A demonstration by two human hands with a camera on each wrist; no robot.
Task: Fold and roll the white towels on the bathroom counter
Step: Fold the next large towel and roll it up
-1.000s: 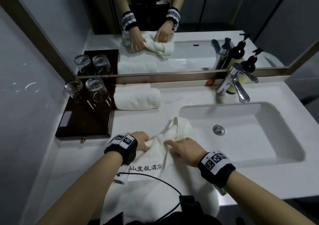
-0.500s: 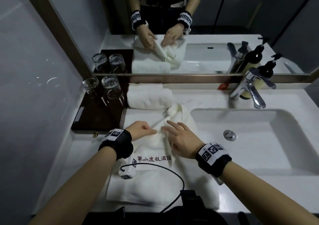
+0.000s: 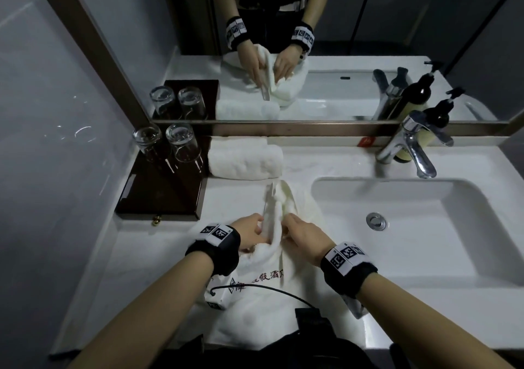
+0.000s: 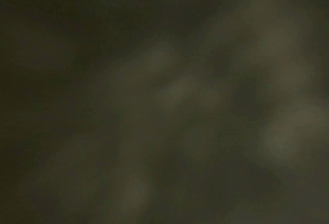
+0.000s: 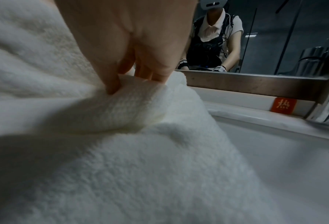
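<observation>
A white towel [image 3: 255,320] with red characters lies lengthwise on the counter between the dark tray and the sink, its far half bunched into a narrow raised ridge [image 3: 279,198]. My left hand [image 3: 259,227] grips the ridge from the left. On the other side, my right hand [image 3: 292,224] pinches a fold of it. The right wrist view shows my right hand [image 5: 133,83] with thumb and fingertips squeezing a fold of the towel [image 5: 140,166]. A second towel [image 3: 245,157], rolled, lies at the back against the mirror frame. The left wrist view is dark and shows nothing.
A dark wooden tray [image 3: 161,193] with two upturned glasses [image 3: 183,144] stands at the left. The sink basin [image 3: 411,241], the faucet [image 3: 411,147] and pump bottles [image 3: 436,119] are on the right. A black cable [image 3: 272,289] crosses the towel near me.
My right hand lay on the towel with straight fingers half a second ago; it now pinches a fold. Both hands have closed in on the middle, and the towel's far half has gathered into a ridge.
</observation>
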